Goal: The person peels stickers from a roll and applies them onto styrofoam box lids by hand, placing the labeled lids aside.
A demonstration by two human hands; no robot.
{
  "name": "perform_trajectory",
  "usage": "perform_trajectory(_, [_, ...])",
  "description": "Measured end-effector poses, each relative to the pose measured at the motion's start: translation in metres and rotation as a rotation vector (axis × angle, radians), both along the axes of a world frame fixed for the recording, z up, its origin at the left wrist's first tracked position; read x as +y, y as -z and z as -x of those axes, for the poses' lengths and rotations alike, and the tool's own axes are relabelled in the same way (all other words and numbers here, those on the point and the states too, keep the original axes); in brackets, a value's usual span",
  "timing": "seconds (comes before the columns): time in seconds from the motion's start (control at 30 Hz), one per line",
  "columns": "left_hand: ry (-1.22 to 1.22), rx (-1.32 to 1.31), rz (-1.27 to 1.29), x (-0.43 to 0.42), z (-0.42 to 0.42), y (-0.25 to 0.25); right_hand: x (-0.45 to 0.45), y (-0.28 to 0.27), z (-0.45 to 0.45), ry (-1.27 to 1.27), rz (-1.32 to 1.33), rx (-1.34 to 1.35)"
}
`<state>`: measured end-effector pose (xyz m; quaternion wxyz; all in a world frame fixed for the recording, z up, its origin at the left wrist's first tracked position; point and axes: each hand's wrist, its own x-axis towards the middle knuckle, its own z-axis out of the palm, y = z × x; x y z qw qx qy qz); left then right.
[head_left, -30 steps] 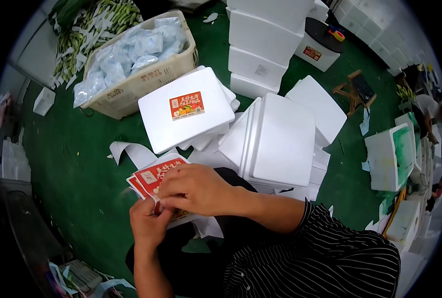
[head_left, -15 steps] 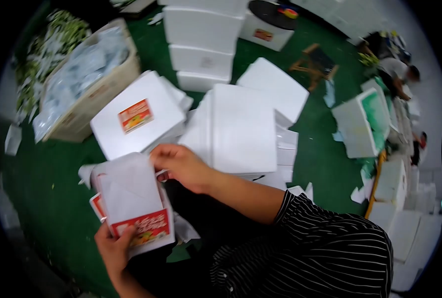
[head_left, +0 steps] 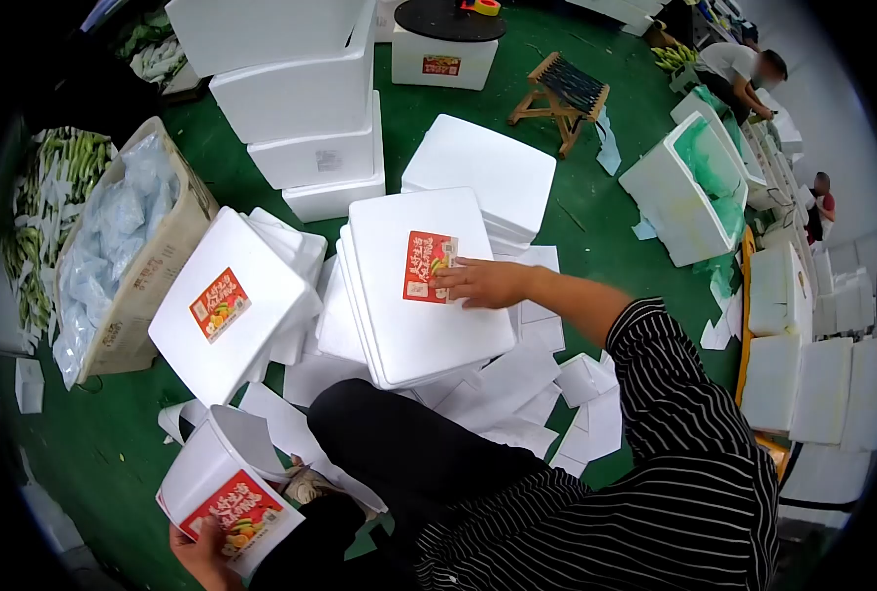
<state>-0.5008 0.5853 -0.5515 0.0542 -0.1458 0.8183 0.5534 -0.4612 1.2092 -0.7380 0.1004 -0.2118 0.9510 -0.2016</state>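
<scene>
At the lower left, my left hand (head_left: 202,554) grips a stack of label sheets (head_left: 235,512), whose white backing curls up at the top. The sheets show a red printed label with fruit on it. My right hand (head_left: 486,283) lies with fingers spread on a red label (head_left: 430,264), which sits on the top lid (head_left: 399,345) of a stack of white foam lids. To the left, another lid pile (head_left: 177,330) carries a similar red label.
A crate (head_left: 153,286) of clear bags stands at the left. Behind the lids rises a stack of foam boxes (head_left: 310,158). A small stool (head_left: 562,94) is beyond, and paper scraps (head_left: 591,424) litter the floor. Two people work at the upper right.
The view has turned to the right. My right hand has left the label sheets and reached forward to the lid stack, whose top lid now bears a red label. My left hand keeps the sheets.
</scene>
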Motion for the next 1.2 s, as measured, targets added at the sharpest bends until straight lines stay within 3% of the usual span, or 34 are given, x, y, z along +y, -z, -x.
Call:
perform_trajectory(0.07, [0.029,-0.02,-0.016,-0.006,0.0,0.008,-0.006,-0.008,0.002,-0.08,-0.033,0.093])
perform_trajectory(0.17, [0.056,0.038,-0.073,0.021,-0.009,-0.002,-0.022,-0.02,0.036,0.124,-0.053,0.099])
perform_trajectory(0.2, [0.044,0.041,-0.063,0.019,-0.009,0.002,-0.026,-0.013,0.053,0.192,-0.18,0.143])
perform_trajectory(0.3, [0.025,0.022,-0.094,0.029,-0.015,-0.004,-0.036,0.03,0.066,0.402,-0.296,0.129])
perform_trajectory(0.4, [0.005,-0.02,-0.04,0.034,-0.025,-0.011,-0.035,0.027,0.073,0.391,-0.318,-0.022])
perform_trajectory(0.47, [0.001,-0.031,-0.069,0.03,-0.03,-0.012,-0.002,0.056,0.071,0.627,-0.029,0.028])
perform_trajectory(0.5, [0.0,-0.025,-0.084,0.028,-0.03,-0.013,-0.005,0.043,0.054,0.992,0.095,0.313])
perform_trajectory(0.53, [-0.019,-0.012,-0.119,0.032,-0.031,-0.018,-0.002,0.042,0.037,1.337,0.203,0.36])
perform_trajectory(0.57, [-0.038,0.002,-0.132,0.029,-0.033,-0.02,0.015,0.06,0.016,1.445,0.047,0.279])
perform_trajectory(0.6, [-0.046,0.012,-0.143,0.025,-0.034,-0.022,0.02,0.075,-0.001,1.592,0.415,-0.19])
perform_trajectory(0.63, [-0.05,0.027,-0.156,0.023,-0.032,-0.023,0.01,0.061,-0.018,1.319,0.447,-0.373])
perform_trajectory(0.67, [-0.063,0.033,-0.155,0.026,-0.031,-0.027,-0.019,0.034,-0.021,1.354,0.508,-0.293])
perform_trajectory(0.77, [-0.101,0.02,-0.207,0.021,-0.033,-0.029,-0.024,0.032,-0.021,1.444,0.51,-0.084])
perform_trajectory(0.83, [-0.107,0.002,-0.198,0.017,-0.034,-0.029,-0.018,0.023,-0.012,1.441,0.774,0.093])
perform_trajectory(0.87, [-0.102,0.002,-0.186,0.015,-0.034,-0.029,-0.033,-0.024,0.0,1.511,1.054,0.012])
perform_trajectory(0.9, [-0.091,0.003,-0.175,0.014,-0.034,-0.03,-0.044,-0.047,0.007,1.446,1.142,0.041])
perform_trajectory(0.97, [-0.094,0.0,-0.163,0.014,-0.035,-0.031,-0.043,-0.05,0.021,1.374,1.014,0.081])
perform_trajectory(1.03, [-0.079,-0.016,-0.158,0.007,-0.039,-0.028,-0.038,-0.022,0.038,1.205,1.373,0.081])
perform_trajectory(1.2, [-0.141,0.048,-0.11,-0.002,-0.05,-0.022,-0.146,-0.049,0.092,1.084,1.889,-0.13])
